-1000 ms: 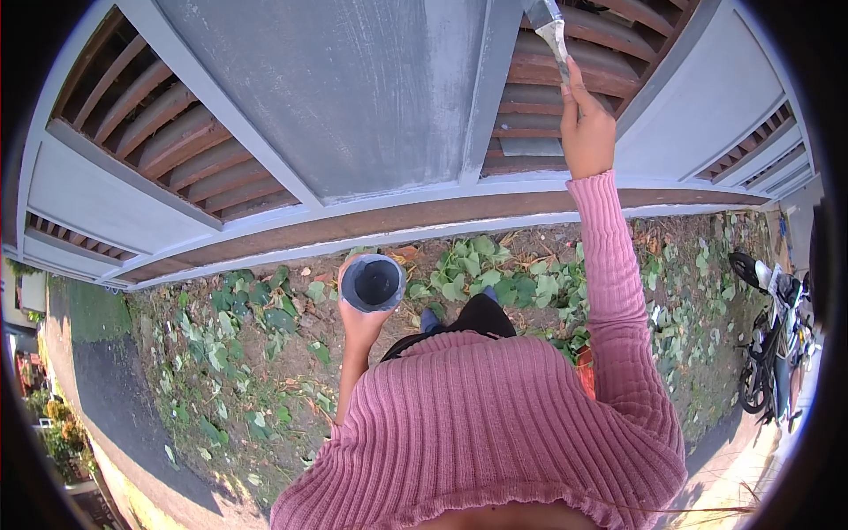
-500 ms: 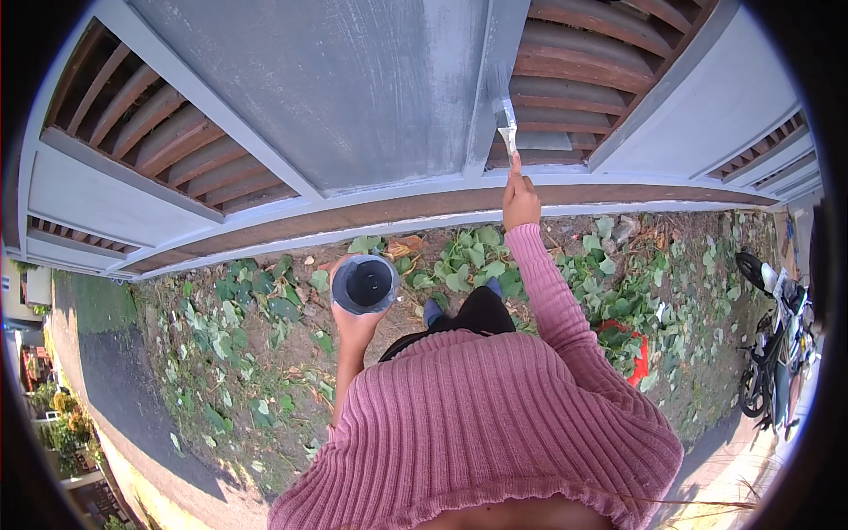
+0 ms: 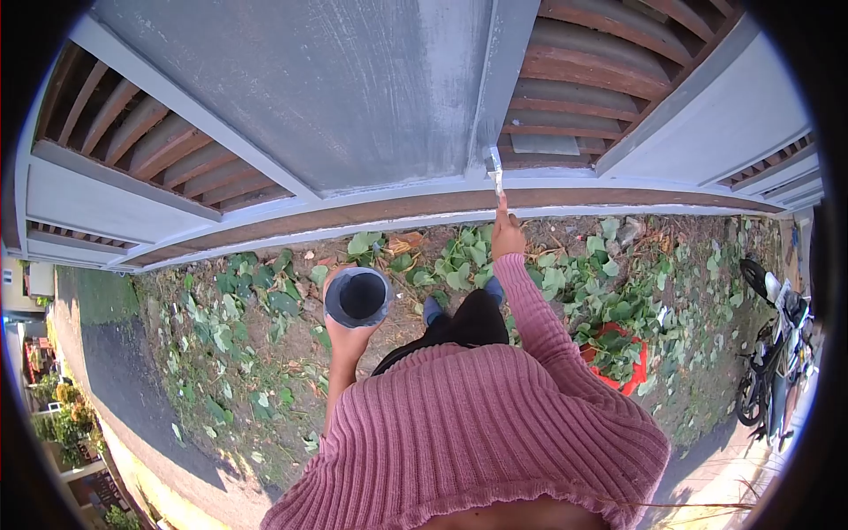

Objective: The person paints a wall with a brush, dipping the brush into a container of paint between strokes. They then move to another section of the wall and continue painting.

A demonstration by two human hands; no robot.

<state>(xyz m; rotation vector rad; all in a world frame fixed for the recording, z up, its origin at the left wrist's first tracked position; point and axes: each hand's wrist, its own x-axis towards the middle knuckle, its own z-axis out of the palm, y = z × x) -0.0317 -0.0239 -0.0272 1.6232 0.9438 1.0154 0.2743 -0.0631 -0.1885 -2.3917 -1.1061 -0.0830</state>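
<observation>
My right hand (image 3: 506,234) is closed round the handle of a paintbrush (image 3: 495,170). Its bristles touch the lower part of a grey upright frame strip (image 3: 484,106) on the wall, beside the brown slatted opening. In my left hand (image 3: 346,334) is a paint cup (image 3: 360,296), its mouth facing up and its inside dark; what fills it I cannot make out. Left of the strip, a grey panel (image 3: 353,97) shows streaky, lighter brush marks.
Brown slats (image 3: 574,97) fill the openings on both sides of the panel. Leafy plants (image 3: 459,256) cover the ground at the wall's foot. A red object (image 3: 627,386) lies among leaves on the right, and a motorcycle (image 3: 773,353) stands at the far right.
My right hand has brought the paintbrush down along the upright strip, towards its lower end. The cup in my left hand has shifted slightly left and down in view.
</observation>
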